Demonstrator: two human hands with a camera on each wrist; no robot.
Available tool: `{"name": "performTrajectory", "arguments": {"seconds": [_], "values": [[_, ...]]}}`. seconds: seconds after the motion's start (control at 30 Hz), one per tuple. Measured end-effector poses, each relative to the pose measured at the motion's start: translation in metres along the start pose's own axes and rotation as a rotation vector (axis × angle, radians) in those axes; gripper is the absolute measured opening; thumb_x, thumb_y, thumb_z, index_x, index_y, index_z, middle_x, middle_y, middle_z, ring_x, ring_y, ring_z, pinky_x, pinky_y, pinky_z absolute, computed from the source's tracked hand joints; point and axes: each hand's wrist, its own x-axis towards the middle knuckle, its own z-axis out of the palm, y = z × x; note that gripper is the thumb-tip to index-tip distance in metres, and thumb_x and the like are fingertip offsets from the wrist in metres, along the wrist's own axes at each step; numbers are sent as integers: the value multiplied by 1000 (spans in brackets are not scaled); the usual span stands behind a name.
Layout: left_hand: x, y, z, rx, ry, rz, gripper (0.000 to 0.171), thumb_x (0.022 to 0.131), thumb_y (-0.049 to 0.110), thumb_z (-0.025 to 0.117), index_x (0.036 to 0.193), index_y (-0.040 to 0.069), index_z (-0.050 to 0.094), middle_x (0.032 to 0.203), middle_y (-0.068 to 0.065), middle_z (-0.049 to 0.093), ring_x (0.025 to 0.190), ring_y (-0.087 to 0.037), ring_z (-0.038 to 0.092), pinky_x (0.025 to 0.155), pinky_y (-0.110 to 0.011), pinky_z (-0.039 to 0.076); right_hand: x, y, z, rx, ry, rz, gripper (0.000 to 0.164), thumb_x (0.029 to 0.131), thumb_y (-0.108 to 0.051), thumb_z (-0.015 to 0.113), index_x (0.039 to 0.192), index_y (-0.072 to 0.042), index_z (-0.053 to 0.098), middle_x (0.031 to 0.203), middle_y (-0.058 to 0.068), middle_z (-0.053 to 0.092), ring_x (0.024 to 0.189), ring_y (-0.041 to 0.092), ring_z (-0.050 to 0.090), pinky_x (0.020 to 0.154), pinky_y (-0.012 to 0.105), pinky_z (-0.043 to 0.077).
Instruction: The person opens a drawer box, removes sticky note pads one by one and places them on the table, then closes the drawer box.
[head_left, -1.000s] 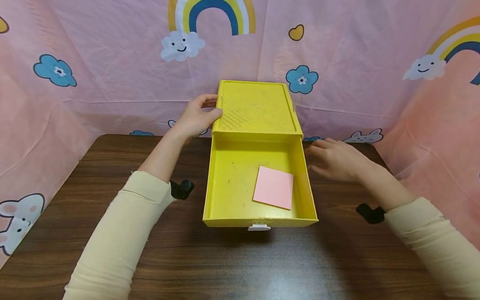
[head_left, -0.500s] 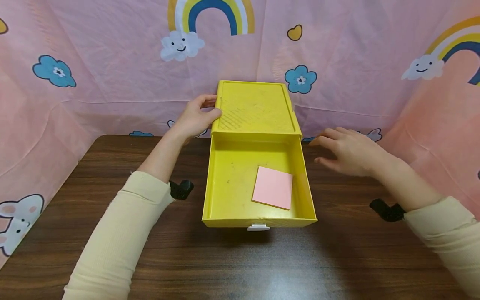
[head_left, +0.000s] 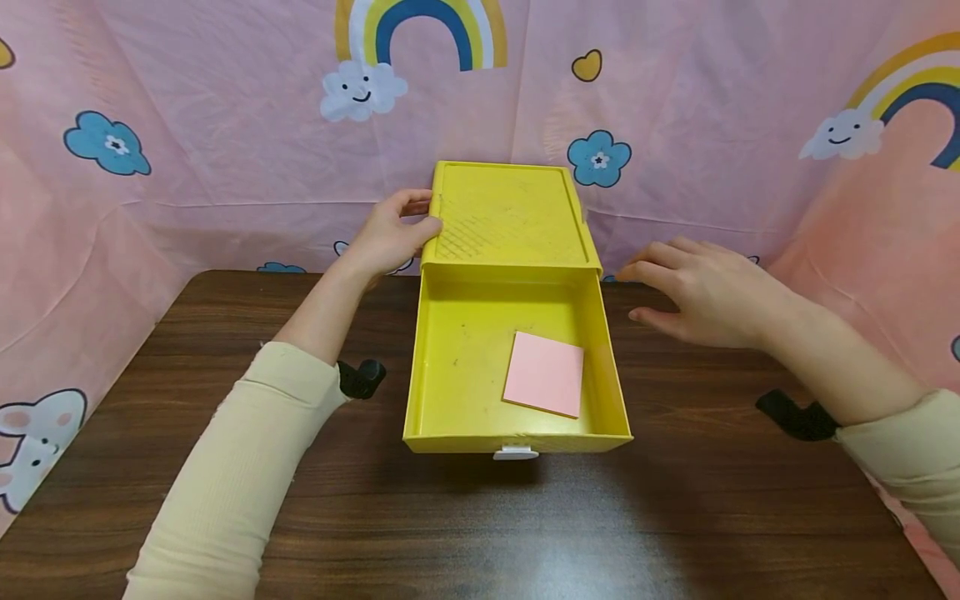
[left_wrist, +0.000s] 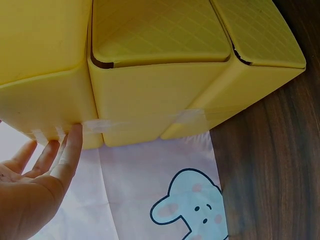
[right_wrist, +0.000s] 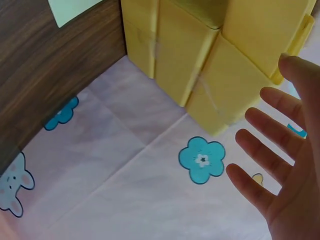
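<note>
A yellow drawer cabinet (head_left: pixel 510 212) stands at the table's far edge with its top drawer (head_left: pixel 457 392) pulled out toward me. Inside that drawer, at the right, lies a pad of pink sticky notes (head_left: pixel 543 375). A small white handle (head_left: pixel 515 453) juts from the drawer front. My left hand (head_left: pixel 390 235) touches the cabinet's left side, its thumb at the top edge; in the left wrist view its fingers (left_wrist: pixel 73 150) lie fairly straight against the wall. To the right of the cabinet, my right hand (head_left: pixel 708 292) hangs apart from it, fingers spread and holding nothing.
Below the top unit, more yellow drawer units (left_wrist: pixel 160 95) are stacked, with clear tape (left_wrist: pixel 192 116) across their sides. A pale green flat piece (right_wrist: pixel 75 10) shows at the right wrist view's corner. Pink printed cloth (head_left: pixel 262 125) hangs behind the dark wooden table (head_left: pixel 360 517).
My right hand has moved away from the drawer's right side, to the right and slightly farther back. The left hand, the drawer and the pink pad have stayed in place.
</note>
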Motion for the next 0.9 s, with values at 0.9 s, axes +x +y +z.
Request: {"name": "performTrajectory", "arguments": {"seconds": [0.9], "values": [[0,1,0,-11,-6,-4,52,92,21,51,141,12,35,140,-7,39,114,-21,51,85,-34,52,36,-33,-39,-31,-187,40,41,81,-37,67,116,-17,60,113,4,60,109,26,53,95,48,44]]}}
